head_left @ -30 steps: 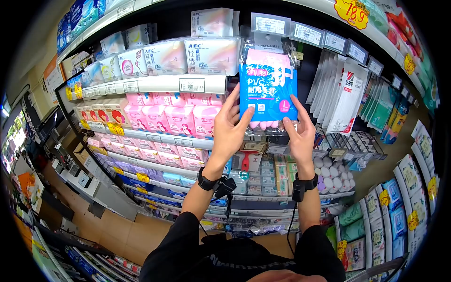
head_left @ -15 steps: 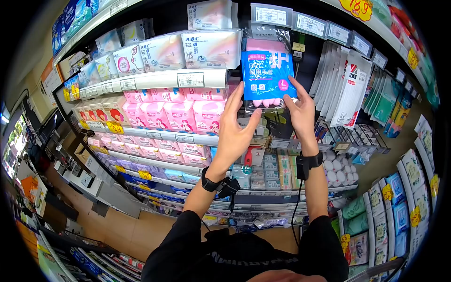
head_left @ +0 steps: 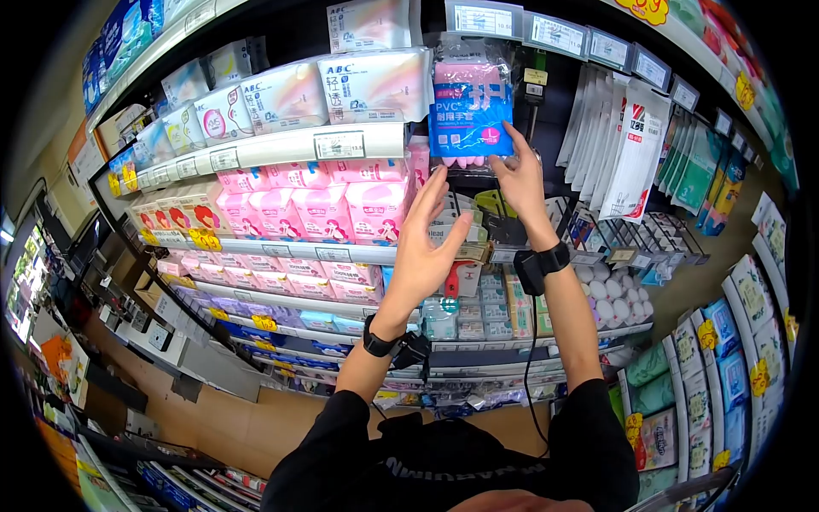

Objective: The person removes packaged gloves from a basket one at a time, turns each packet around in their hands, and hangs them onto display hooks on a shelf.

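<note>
A blue-and-clear pack of pink PVC gloves [head_left: 471, 107] is upright at the rack, just right of the white sanitary pad packs. My right hand [head_left: 522, 181] has its fingers and thumb on the pack's lower right corner, gripping it there. Below the pack's lower left, my left hand [head_left: 429, 243] is open, fingers stretched upward and thumb apart, with nothing in it. Its fingertips come close to the bottom edge; whether they touch I cannot tell. The top of the pack sits below a price tag [head_left: 484, 19], and how it hangs is not clear.
Pink packs [head_left: 375, 209] fill the shelf to the left, under a white shelf edge [head_left: 273, 149]. White hanging packets [head_left: 636, 154] and metal hooks [head_left: 661, 243] stick out on the right. Round white items [head_left: 610, 299] stand lower right. Black cables run from both wrist straps.
The glove pack has moved back and up, deeper toward the rack, with my right hand following. My left hand has come away from its left side and dropped lower. The view has shifted slightly.
</note>
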